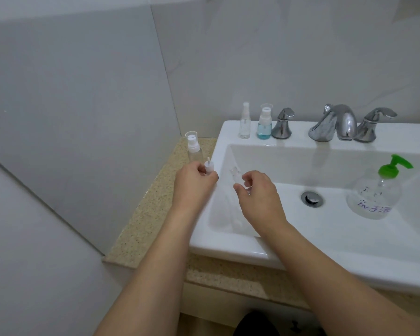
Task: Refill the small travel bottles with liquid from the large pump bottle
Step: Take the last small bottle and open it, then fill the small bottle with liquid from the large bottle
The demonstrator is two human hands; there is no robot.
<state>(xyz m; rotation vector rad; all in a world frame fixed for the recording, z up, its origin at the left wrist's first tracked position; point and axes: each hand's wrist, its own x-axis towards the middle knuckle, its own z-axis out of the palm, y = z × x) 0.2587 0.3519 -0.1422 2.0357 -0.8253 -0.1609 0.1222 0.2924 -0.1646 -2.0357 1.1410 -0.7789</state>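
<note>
My left hand (192, 183) pinches a small white spray cap (208, 166) over the sink's left rim. My right hand (257, 192) grips a small clear travel bottle (235, 174), its open neck tilted up and to the left, a little apart from the cap. The large clear pump bottle (374, 192) with a green pump head and purple writing stands inside the basin at the right. Three more travel bottles stand upright: a clear capped one (194, 147) on the speckled counter, a clear spray bottle (245, 121) and a bottle with blue liquid (264, 122) on the sink's back ledge.
The white sink (228, 248) has a chrome drain (312, 198) in the basin and a chrome faucet (337, 123) with two handles at the back. A speckled counter (141, 226) runs along the left, bounded by grey tiled walls.
</note>
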